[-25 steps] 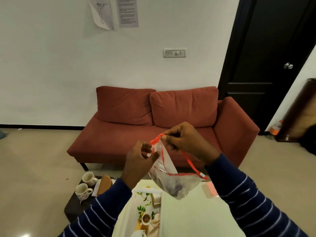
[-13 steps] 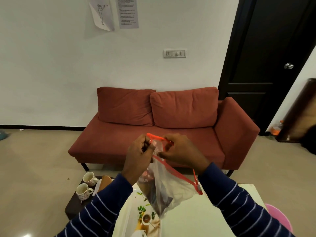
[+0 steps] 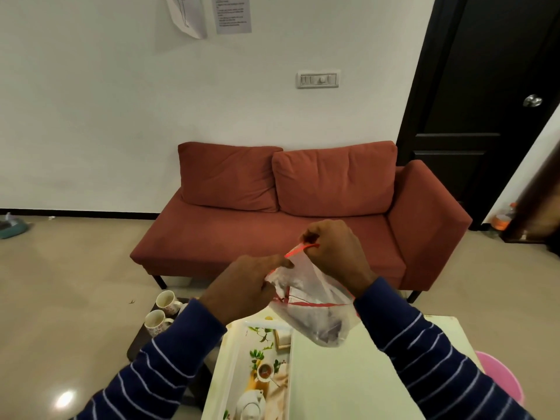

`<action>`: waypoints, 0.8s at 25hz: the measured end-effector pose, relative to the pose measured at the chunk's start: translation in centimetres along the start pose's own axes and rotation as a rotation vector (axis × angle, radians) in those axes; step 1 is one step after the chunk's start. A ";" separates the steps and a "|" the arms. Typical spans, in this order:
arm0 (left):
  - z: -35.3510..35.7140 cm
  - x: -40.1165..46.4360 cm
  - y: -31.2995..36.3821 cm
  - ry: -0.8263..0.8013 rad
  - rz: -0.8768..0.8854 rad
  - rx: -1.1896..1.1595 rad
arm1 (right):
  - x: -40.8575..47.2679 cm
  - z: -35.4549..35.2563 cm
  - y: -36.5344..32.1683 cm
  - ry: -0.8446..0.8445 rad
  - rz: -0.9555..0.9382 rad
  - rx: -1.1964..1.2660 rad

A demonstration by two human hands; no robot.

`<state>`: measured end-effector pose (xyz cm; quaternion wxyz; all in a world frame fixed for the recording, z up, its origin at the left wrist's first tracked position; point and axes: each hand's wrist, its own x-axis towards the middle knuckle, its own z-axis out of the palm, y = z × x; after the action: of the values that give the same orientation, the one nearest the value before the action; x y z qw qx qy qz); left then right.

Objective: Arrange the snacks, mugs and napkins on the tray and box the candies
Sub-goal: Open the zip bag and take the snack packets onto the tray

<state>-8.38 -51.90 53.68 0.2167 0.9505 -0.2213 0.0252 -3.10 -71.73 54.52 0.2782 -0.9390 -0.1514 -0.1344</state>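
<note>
- I'm looking down on both hands raised in front of the red sofa, with a clear zip bag hanging between them.
- My right hand sits higher, fingers curled tight, thumb and forefinger pinched on the bag's red zip strip at its top corner.
- My left hand is lower and mostly closed; the forefinger reaches out to the bag's upper edge just below the strip, and the other fingers are folded against the plastic on the bag's left side (I can't tell how firmly they have hold of it).
- The bag sags down and to the right, with something dark bunched in its bottom; I can't make out what it is through the plastic.
- Under the bag lies the tray, white-rimmed, printed with leaves, a cup and a teapot, on the pale table.
- Two flowered mugs stand side by side on a low dark side table to the left, well apart from the tray.
- Both sleeves are navy with thin white stripes.
- A pink round thing peeks out past the table's right edge.
</note>
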 end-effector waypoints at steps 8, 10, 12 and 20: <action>0.7 0.7 0.1 0.087 -0.084 -0.039 | 0.2 -2.0 -0.8 -0.137 -0.176 0.249; 0.6 1.1 0.5 0.155 -0.115 -0.078 | 0.1 -2.3 -1.0 -0.120 -0.163 0.234; 0.8 1.3 0.7 0.234 -0.144 -0.079 | -0.6 -2.1 -1.3 -0.011 -0.204 0.119; 2.9 -1.0 2.4 0.271 -0.157 -0.184 | -4.6 5.1 -2.5 -0.392 -0.137 -0.001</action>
<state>-10.46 -54.65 51.86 0.3317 0.9290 -0.1167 0.1157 -7.40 -67.88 50.06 0.2330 -0.9348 -0.2661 0.0323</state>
